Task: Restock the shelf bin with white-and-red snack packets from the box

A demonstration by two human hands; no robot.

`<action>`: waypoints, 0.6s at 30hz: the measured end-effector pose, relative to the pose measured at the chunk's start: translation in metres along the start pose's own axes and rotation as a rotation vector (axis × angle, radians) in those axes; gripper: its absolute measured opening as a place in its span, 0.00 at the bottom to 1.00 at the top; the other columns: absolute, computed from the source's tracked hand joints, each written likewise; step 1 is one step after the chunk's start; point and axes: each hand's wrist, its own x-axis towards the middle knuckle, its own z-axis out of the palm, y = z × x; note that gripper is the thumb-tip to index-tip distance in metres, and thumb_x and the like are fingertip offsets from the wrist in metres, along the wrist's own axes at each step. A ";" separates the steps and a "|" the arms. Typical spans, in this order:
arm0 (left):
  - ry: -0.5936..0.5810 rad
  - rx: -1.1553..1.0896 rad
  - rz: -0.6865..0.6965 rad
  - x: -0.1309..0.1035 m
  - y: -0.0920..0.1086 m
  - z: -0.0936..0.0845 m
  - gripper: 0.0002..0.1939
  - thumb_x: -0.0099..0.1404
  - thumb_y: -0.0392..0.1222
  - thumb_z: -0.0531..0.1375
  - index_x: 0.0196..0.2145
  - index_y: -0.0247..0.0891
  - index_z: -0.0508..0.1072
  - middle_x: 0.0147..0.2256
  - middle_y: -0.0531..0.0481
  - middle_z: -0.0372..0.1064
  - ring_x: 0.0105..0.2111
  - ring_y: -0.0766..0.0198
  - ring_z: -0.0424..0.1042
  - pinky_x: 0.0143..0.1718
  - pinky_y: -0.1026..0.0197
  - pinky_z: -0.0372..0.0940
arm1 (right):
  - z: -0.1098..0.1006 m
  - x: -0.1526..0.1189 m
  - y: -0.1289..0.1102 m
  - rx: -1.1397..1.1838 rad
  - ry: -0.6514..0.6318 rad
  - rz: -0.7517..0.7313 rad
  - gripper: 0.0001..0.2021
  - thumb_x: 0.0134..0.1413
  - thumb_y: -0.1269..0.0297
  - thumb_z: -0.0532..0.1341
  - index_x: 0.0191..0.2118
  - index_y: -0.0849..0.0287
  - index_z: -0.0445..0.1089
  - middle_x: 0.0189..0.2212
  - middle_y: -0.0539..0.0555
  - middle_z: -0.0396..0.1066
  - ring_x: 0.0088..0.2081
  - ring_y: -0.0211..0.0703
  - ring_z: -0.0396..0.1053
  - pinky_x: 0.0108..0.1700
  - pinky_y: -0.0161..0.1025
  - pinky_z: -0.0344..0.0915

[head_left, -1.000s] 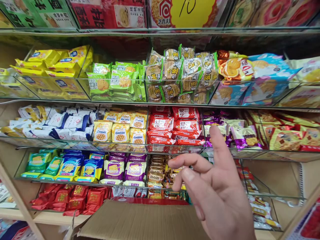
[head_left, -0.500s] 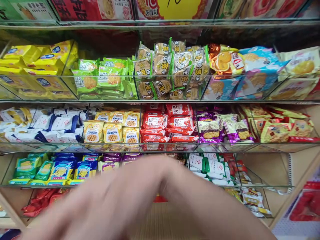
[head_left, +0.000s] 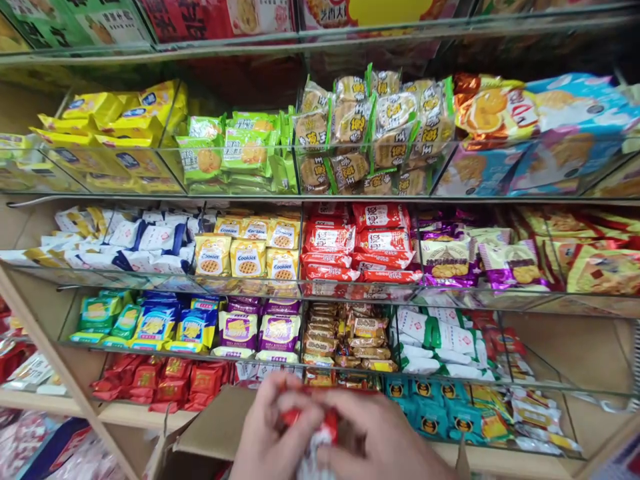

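Note:
At the lower middle of the head view, my left hand (head_left: 273, 427) and my right hand (head_left: 380, 433) are close together, fingers curled round a red-and-white snack packet (head_left: 324, 437). Fingers cover much of the packet, and its print is too blurred to read. Under and behind my hands an open cardboard box (head_left: 215, 427) shows one raised flap; most of its inside is hidden. Just beyond my fingers, the lower shelf holds brown-wrapped snack bars (head_left: 323, 333) and red packets (head_left: 173, 383).
Glass-fronted shelves rise ahead, split by clear dividers. They hold yellow cookie packets (head_left: 249, 257), red packets (head_left: 383, 240), green packets (head_left: 250, 147) and teal packets (head_left: 430, 417). A wooden side panel (head_left: 45, 360) stands at the left, with more goods beyond it.
My hands, blurred and higher across the lower shelves before, are now lower and together on the red-and-white packet. The cardboard box has come into view, and the view has shifted left.

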 end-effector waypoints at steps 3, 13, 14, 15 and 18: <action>-0.162 -0.225 0.206 0.019 0.018 0.025 0.24 0.51 0.44 0.62 0.43 0.44 0.56 0.39 0.50 0.66 0.35 0.65 0.68 0.33 0.65 0.64 | -0.022 -0.003 -0.002 0.295 0.234 0.058 0.15 0.49 0.60 0.56 0.44 0.57 0.65 0.26 0.50 0.70 0.22 0.35 0.65 0.23 0.30 0.60; -0.248 -0.211 0.021 0.035 0.023 0.024 0.24 0.50 0.36 0.63 0.43 0.37 0.57 0.27 0.52 0.68 0.24 0.67 0.69 0.24 0.63 0.67 | -0.022 0.000 0.028 0.826 0.550 0.075 0.14 0.48 0.56 0.58 0.22 0.60 0.60 0.13 0.43 0.59 0.13 0.26 0.52 0.15 0.26 0.48; -0.238 -0.211 0.028 0.036 0.023 0.023 0.24 0.50 0.36 0.63 0.43 0.37 0.57 0.28 0.52 0.68 0.24 0.67 0.69 0.23 0.63 0.67 | -0.021 0.001 0.029 0.879 0.563 0.077 0.14 0.47 0.56 0.59 0.22 0.60 0.60 0.13 0.43 0.59 0.12 0.26 0.51 0.15 0.26 0.47; -0.230 -0.207 0.036 0.037 0.022 0.022 0.23 0.51 0.37 0.63 0.43 0.37 0.57 0.28 0.52 0.68 0.24 0.67 0.69 0.23 0.63 0.67 | -0.020 0.002 0.030 0.916 0.565 0.078 0.14 0.47 0.56 0.59 0.23 0.60 0.60 0.14 0.42 0.59 0.12 0.26 0.50 0.15 0.26 0.46; -0.292 -0.155 0.047 0.033 0.019 0.018 0.25 0.52 0.36 0.62 0.45 0.37 0.57 0.29 0.53 0.67 0.26 0.68 0.68 0.27 0.65 0.66 | -0.017 0.003 0.030 0.820 0.536 0.061 0.13 0.48 0.55 0.58 0.24 0.60 0.61 0.13 0.43 0.58 0.13 0.27 0.51 0.16 0.27 0.48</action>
